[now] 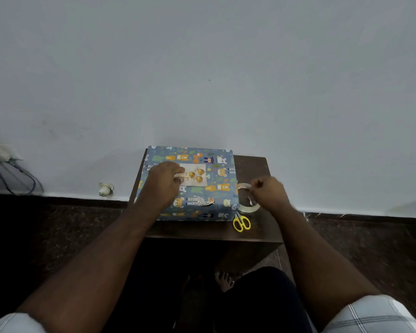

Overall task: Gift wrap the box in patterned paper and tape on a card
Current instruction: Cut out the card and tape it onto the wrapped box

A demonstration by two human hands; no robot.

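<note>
Head view: wrapped box (pixel 190 186) on desk (pixel 252 164). Left hand (pixel 163 180) presses card (pixel 195 175) flat on box top. Right hand (pixel 267 191) pinches tape roll (pixel 247 200) beside box.

Paper, plastic and dark wood

Matt printed paper covers the box (pixel 190 183); glossy clear tape roll (pixel 248 199); yellow plastic scissors handles (pixel 241 223); smooth dark wooden worktop (pixel 250 164).

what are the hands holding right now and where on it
The left hand presses the card at its left edge against the wrapped box. The right hand pinches the tape roll at its upper rim.
</note>
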